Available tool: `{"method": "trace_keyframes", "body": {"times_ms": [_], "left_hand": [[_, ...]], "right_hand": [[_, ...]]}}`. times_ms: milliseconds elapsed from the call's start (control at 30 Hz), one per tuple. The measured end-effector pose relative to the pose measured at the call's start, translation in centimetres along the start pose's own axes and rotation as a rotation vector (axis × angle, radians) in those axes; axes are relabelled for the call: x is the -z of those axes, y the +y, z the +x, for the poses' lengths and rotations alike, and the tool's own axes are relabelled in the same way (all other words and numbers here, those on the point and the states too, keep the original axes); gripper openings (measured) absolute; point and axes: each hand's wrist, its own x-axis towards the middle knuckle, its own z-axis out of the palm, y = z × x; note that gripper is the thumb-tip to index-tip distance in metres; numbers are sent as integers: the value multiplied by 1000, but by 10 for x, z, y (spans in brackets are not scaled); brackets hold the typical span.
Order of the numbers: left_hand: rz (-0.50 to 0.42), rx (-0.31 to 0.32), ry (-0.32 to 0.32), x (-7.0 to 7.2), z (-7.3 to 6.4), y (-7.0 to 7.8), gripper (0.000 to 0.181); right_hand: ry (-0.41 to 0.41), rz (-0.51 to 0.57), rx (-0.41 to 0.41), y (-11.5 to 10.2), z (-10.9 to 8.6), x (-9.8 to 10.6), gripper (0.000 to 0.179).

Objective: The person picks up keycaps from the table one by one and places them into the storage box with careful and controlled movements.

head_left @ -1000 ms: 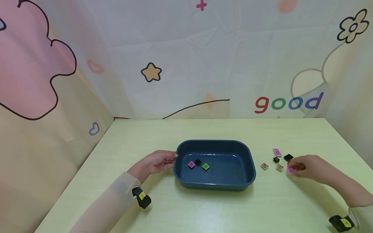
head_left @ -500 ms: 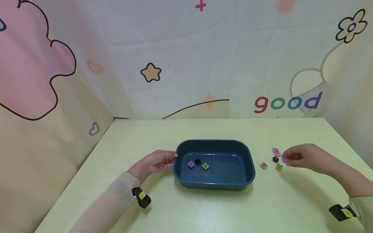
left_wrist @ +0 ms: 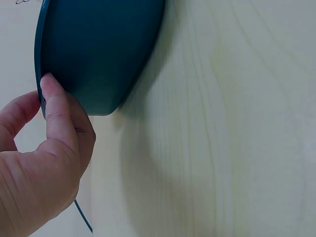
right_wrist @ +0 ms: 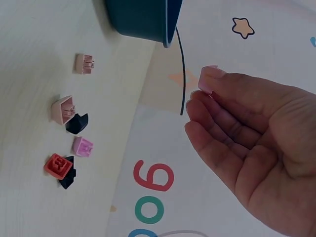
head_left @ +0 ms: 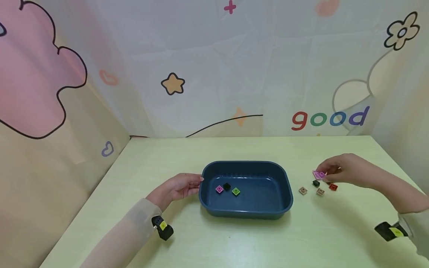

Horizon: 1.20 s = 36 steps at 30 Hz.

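Observation:
My left hand (head_left: 179,189) pinches the left rim of a dark blue tray (head_left: 246,214); the left wrist view shows the thumb on the outer wall (left_wrist: 94,64). Inside lie a pink keycap (head_left: 219,189), a black keycap (head_left: 226,186) and a lime-green keycap (head_left: 236,191). Right of the tray, my right hand (head_left: 353,172) holds a pink keycap (right_wrist: 208,81) between thumb and fingertips, raised above the table. In the head view it overlaps another pink keycap (right_wrist: 82,146) on the table. Close by lie a red keycap (head_left: 333,187) and a black keycap (head_left: 316,183).
Two beige keycaps (head_left: 303,190) lie nearest the tray's right side. A second black keycap (right_wrist: 68,178) sits against the red one in the right wrist view. Behind the pale wooden table (head_left: 161,156) hangs a printed cloth (head_left: 214,74).
My right hand has lifted the pink keycap off the table and moved up and left with it, uncovering the red keycap. My left hand keeps its place at the tray's rim.

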Motion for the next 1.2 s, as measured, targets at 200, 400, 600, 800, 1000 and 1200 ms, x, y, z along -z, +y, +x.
{"method": "trace_keyframes", "body": {"times_ms": [200,400,600,800,1000,1200], "left_hand": [[-1,5,6,1,1,-1,40],[-4,-1,5,2,1,0,40],[-9,-5,-4,1,0,1,40],[-15,-9,-22,-1,0,0,40],[-19,-11,-22,-1,-1,0,41],[-23,-3,-12,-1,-1,1,40]], "right_hand": [[-2,-3,39,-15,8,9,30],[-3,9,89,-31,14,16,28],[-6,-1,102,-50,23,19,27],[-12,-5,143,-66,33,20,27],[-15,-2,183,-83,42,23,24],[-26,-16,236,-97,50,26,22]]}}
